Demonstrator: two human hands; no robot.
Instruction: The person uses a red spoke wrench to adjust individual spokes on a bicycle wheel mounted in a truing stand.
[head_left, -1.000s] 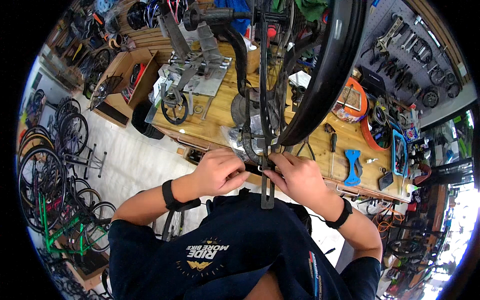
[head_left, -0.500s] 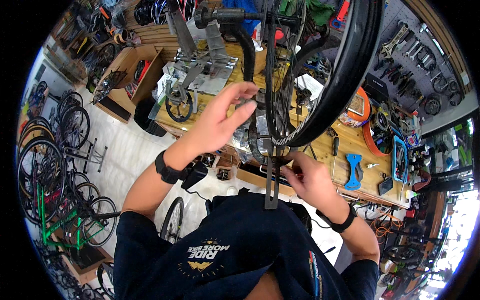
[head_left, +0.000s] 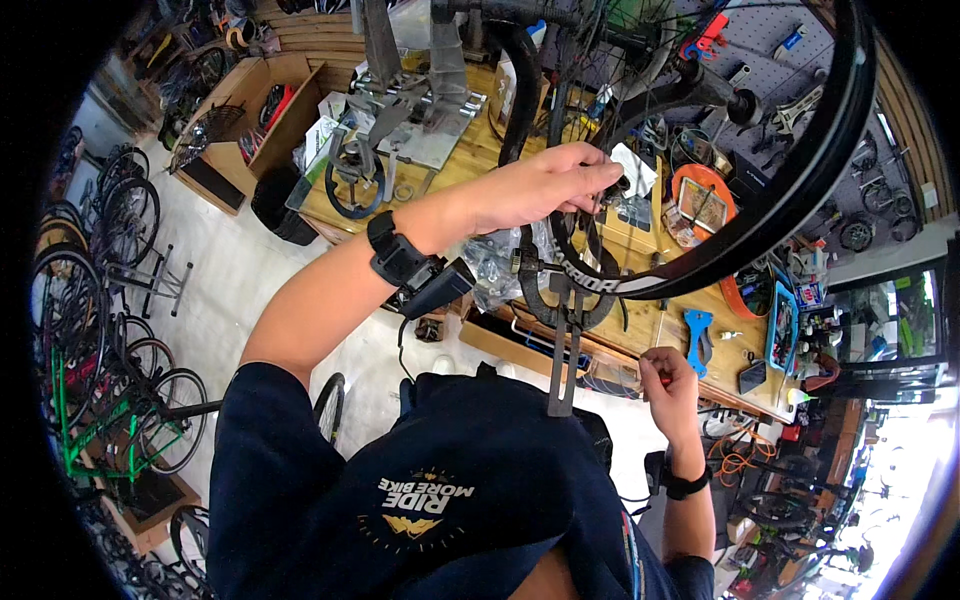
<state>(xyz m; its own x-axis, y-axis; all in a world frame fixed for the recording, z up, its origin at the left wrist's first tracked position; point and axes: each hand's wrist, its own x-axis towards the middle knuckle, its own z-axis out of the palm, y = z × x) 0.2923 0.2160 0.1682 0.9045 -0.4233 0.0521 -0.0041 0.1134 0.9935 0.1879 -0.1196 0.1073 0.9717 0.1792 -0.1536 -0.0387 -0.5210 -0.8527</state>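
A bicycle wheel with a black rim (head_left: 690, 277) and thin spokes is mounted in a dark metal truing stand (head_left: 565, 345). My left hand (head_left: 540, 190) reaches across the rim's left side. Its thumb and fingers pinch together among the spokes, and what they hold there is hidden. Lower down, apart from the wheel, my right hand (head_left: 675, 400) is raised with curled fingers. A small red tool (head_left: 666, 378) shows partly between them; its kind is too covered to tell.
Past the wheel runs a wooden workbench (head_left: 440, 220) with a blue tool (head_left: 698, 343), an orange round tray (head_left: 745, 300) and a blue tray (head_left: 783, 335). Tools hang on a pegboard at right. Bikes (head_left: 120, 430) stand at left; an open cardboard box (head_left: 225, 180) sits behind.
My left hand has moved right, in among the spokes, and closed its fingers. My right hand has drawn away from the stand, down and to the right. The view has shifted too.
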